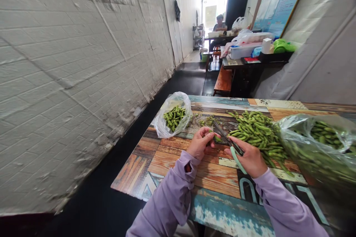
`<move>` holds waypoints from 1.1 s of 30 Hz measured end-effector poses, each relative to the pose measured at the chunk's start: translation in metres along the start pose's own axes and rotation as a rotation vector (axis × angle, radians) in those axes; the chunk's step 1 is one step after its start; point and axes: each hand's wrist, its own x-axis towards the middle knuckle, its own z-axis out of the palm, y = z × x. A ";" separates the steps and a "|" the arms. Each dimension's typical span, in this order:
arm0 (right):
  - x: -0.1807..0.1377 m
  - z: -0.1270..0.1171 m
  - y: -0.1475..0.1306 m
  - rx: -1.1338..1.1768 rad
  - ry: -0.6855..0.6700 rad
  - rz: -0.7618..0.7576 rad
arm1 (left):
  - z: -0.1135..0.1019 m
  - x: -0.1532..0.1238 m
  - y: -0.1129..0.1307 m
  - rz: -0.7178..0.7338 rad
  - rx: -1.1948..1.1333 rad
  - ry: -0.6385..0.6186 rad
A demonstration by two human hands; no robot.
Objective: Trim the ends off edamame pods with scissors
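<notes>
Over the middle of the table, my left hand (200, 143) pinches a green soybean pod (217, 138) between thumb and fingers. My right hand (249, 158) is closed around the handles of a pair of scissors (224, 135), whose dark blades point up and left toward the pod. Just beyond the scissors lie small trimmed scraps (208, 120). A large heap of pods (254, 129) spreads on the table by my right hand. To the left of my hands, an open clear plastic bag (185, 118) contains more pods.
A big clear bag of pods (303, 155) stands at the table's right side. The patterned wooden table (164, 159) has a white brick-patterned wall (83, 81) to its left. Farther back are a bench (223, 80), a cluttered table (236, 63) and a seated person (220, 25).
</notes>
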 end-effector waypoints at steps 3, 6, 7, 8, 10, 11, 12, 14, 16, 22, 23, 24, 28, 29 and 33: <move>0.000 0.000 -0.001 0.001 -0.003 -0.012 | -0.001 0.001 -0.001 0.029 0.032 0.020; 0.000 -0.001 -0.003 0.007 -0.048 -0.038 | -0.003 0.002 -0.002 0.043 0.056 0.041; 0.000 -0.001 -0.005 0.013 -0.069 -0.044 | -0.004 0.003 -0.002 0.046 0.063 0.045; 0.000 -0.001 -0.006 0.020 -0.086 -0.045 | -0.004 0.003 -0.002 0.049 0.072 0.045; 0.000 -0.001 -0.008 0.031 -0.104 -0.037 | -0.005 0.003 -0.003 0.058 0.098 0.040; 0.000 -0.001 -0.008 0.031 -0.105 -0.032 | -0.005 0.003 -0.002 0.064 0.116 0.036; 0.000 -0.002 -0.008 0.029 -0.102 -0.030 | -0.005 0.002 -0.002 0.069 0.137 0.030; 0.001 -0.002 -0.008 0.028 -0.095 -0.037 | -0.004 0.002 -0.001 0.086 0.180 0.019; 0.001 -0.002 -0.006 0.032 -0.094 -0.051 | -0.004 0.001 0.000 0.106 0.216 0.007; 0.001 -0.003 -0.005 0.043 -0.128 -0.065 | -0.004 0.001 -0.001 0.156 0.328 -0.011; 0.001 -0.003 -0.005 0.041 -0.132 -0.061 | -0.004 0.001 -0.001 0.161 0.346 -0.013; 0.001 -0.003 -0.006 0.038 -0.135 -0.057 | -0.004 0.001 -0.001 0.166 0.359 -0.015; 0.001 -0.005 -0.007 0.014 -0.132 -0.059 | -0.005 0.002 -0.001 0.201 0.392 -0.027; 0.001 -0.005 -0.007 0.008 -0.127 -0.063 | -0.005 0.002 0.000 0.206 0.398 -0.029; 0.001 -0.007 -0.007 0.001 -0.122 -0.066 | -0.004 0.001 0.002 0.206 0.404 -0.034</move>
